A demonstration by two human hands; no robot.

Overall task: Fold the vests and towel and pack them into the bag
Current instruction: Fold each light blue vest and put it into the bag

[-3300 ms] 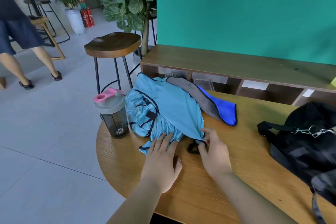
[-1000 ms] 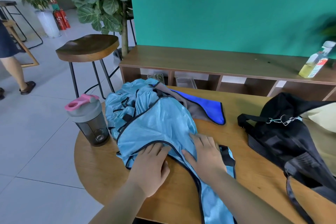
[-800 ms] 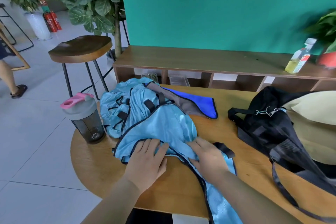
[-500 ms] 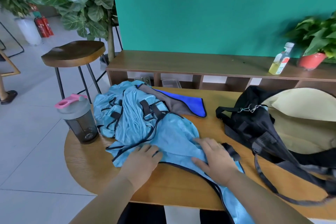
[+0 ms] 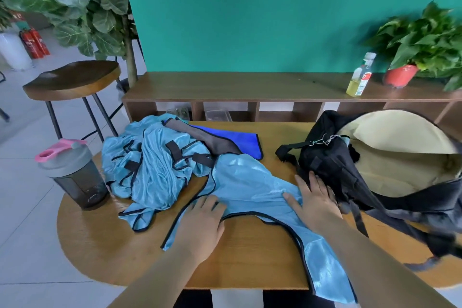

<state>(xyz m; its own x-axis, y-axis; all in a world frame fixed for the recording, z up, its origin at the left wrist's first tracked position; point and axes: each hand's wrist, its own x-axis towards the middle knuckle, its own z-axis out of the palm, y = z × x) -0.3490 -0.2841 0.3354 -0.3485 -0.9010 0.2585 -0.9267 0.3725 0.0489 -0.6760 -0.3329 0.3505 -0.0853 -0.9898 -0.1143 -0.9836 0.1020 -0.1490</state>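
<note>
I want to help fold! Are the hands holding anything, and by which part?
Nothing is held. The left hand and right hand lie flat, fingers straight, pressing the light blue vest near its black-trimmed edge.

Glossy cloth vest (image 5: 250, 187) lies on a smooth wooden table (image 5: 250, 252).

We find no writing that we can read here. The bottle (image 5: 359, 75) on the wooden shelf (image 5: 250, 85) carries a red and white label, but its print is too blurred for us, and the fire extinguishers (image 5: 35, 41) show no legible marking.
</note>
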